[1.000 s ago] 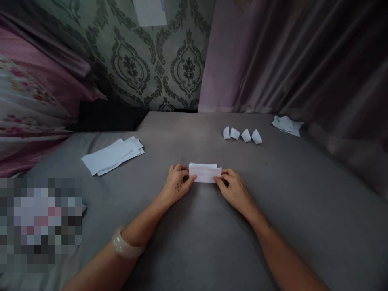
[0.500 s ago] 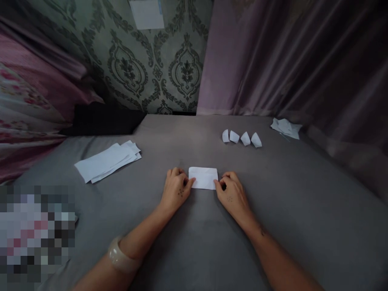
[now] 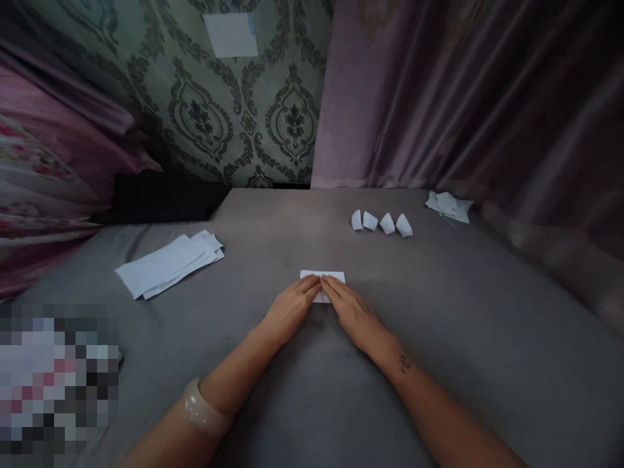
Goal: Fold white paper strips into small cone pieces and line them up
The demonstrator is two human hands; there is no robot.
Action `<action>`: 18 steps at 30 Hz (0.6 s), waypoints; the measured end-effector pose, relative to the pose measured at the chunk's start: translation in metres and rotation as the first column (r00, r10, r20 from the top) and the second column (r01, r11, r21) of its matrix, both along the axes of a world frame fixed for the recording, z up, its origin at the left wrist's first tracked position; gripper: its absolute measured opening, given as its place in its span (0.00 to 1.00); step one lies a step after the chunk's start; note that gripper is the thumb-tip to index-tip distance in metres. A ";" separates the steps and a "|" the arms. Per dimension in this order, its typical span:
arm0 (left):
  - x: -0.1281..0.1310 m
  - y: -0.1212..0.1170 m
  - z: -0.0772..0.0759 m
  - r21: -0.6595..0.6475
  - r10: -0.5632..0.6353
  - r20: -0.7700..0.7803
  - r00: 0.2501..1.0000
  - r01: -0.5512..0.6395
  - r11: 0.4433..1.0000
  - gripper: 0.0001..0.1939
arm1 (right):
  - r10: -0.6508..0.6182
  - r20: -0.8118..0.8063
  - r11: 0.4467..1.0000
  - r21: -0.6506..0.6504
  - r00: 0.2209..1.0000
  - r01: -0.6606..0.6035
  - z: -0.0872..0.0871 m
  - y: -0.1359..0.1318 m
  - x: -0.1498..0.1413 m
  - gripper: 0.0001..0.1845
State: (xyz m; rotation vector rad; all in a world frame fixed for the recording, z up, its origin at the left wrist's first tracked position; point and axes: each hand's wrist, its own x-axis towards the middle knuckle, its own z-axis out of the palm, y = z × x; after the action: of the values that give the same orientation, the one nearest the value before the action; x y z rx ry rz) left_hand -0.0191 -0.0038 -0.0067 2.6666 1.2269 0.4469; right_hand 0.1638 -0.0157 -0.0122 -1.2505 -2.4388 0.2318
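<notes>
Touching folded paper [image 3: 322, 297], widest left to right beneath straight, unpinching fingers of equally near left hand [image 3: 294, 305] and right hand [image 3: 354, 315].

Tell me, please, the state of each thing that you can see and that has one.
Left hand: open, fingers on paper
Right hand: open, fingers on paper
Paper: flat, partly covered by hands
Strips: loosely stacked, overlapping
Four shapes: folded, in a row
Scraps: loosely heaped
Bangle: worn on left arm
Right curtain: hanging in folds
</notes>
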 end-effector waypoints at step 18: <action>-0.020 -0.010 0.003 -0.003 0.246 0.007 0.969 -0.246 0.969 0.18 | -0.161 0.102 0.986 0.060 0.982 0.156 0.010 0.006 0.018 0.24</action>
State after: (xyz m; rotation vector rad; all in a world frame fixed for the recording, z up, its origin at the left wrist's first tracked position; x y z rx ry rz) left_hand -0.0394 -0.0138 -0.0034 2.5168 1.5637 0.4891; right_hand 0.1819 -0.0093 -0.0021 -1.4602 -2.4001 0.0584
